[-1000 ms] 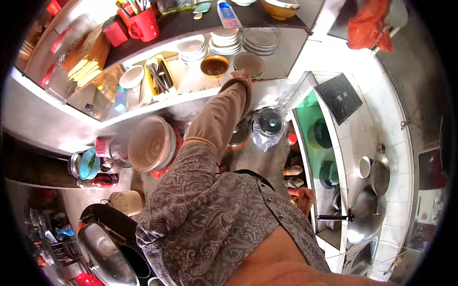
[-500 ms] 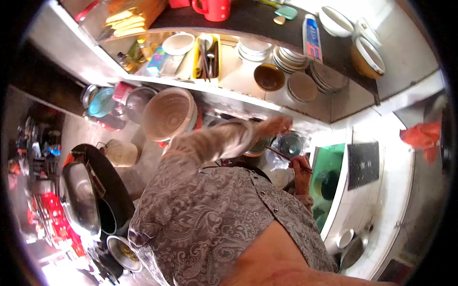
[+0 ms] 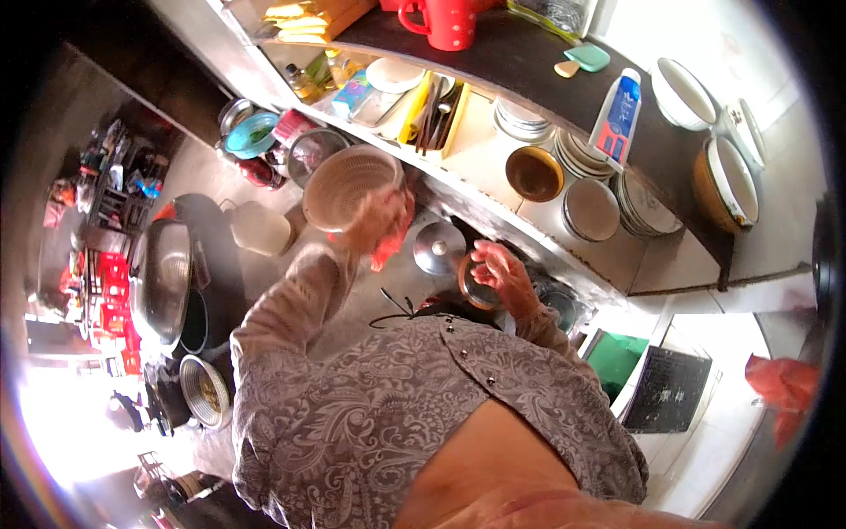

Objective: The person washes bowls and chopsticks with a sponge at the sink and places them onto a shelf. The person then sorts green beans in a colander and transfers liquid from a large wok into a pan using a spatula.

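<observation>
Low beneath a white-tiled shelf (image 3: 482,169), a blurred left hand (image 3: 381,218) overlaps the rim of a round, pale plastic colander (image 3: 339,182), beside crumpled red plastic (image 3: 389,250); its grip cannot be told. Nearby, the right hand (image 3: 502,269) hovers with fingers loosely bent over a round brown-rimmed pot (image 3: 477,287), anything held unclear. Good handling would likely favor the colander's rim over its thin perforated wall, with both wrists clear of the round silver lid (image 3: 439,250) between.
</observation>
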### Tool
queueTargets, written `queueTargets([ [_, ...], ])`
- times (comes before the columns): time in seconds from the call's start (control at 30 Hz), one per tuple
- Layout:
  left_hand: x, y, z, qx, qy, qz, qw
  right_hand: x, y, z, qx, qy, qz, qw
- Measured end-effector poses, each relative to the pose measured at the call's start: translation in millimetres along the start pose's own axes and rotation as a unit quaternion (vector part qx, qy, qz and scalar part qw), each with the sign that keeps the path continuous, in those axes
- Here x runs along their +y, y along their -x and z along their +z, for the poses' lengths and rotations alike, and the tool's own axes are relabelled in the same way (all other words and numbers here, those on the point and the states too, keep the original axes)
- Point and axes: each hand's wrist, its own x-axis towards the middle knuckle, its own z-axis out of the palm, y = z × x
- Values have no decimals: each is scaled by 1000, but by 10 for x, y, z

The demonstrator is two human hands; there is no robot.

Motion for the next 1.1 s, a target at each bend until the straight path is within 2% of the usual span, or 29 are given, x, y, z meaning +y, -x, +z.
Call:
queueTargets([
  [0.07,-50,-580,-198,53,-22,38,998,237,66,-269,18,21,19,999],
  [0.13,-184,-1304,-323,69,-39,33,996,356,182,-474,36,59,35,997],
  [0.2,-329,-2086,-369,113,-208,45,971,453,316,-641,43,71,46,995],
  [0.23,-669,-2764,-458,132,-175,47,974,490,390,-698,47,77,53,995],
  [0.3,-737,-3218,-277,194,-302,106,927,498,501,-735,78,91,77,990],
  [0.33,-423,-3058,-65,231,-454,150,847,524,552,-745,88,99,92,987],
  [0.4,129,-2433,145,299,-428,124,844,682,634,-873,98,126,93,983],
  [0.47,91,-2215,190,341,-503,231,760,853,656,-1006,111,134,97,980],
  [0.53,-63,-1993,185,327,-546,223,738,1031,779,-1188,136,126,115,976],
  [0.6,-266,-1158,177,334,-738,348,472,1512,837,-1652,125,159,141,969],
  [0.63,-409,-806,145,236,-551,368,710,1675,834,-1790,120,175,156,965],
  [0.7,-955,-245,90,95,-531,372,755,1841,665,-1826,91,223,194,951],
  [0.73,-1362,-19,59,49,-727,342,593,1889,562,-1786,75,252,217,940],
  [0.77,-1337,421,-79,-7,-607,196,770,1926,450,-1693,54,287,239,926],
  [0.8,-1326,915,-214,-57,-435,46,897,1954,346,-1614,35,321,257,911],
  [0.9,-3042,1830,-486,-4,-475,-52,879,2128,-24,-1337,-38,425,289,857],
  [0.93,-3444,2208,-564,10,-490,-87,867,2209,-156,-1233,-62,458,294,837],
  [1.0,-3439,3135,-744,95,-363,-222,900,2414,-401,-955,-106,518,293,797],
  [1.07,-3527,3951,-839,195,-253,-322,891,2634,-601,-664,-148,573,284,754],
  [1.1,-3858,4316,-858,236,-242,-317,886,2762,-689,-527,-169,599,273,734],
])
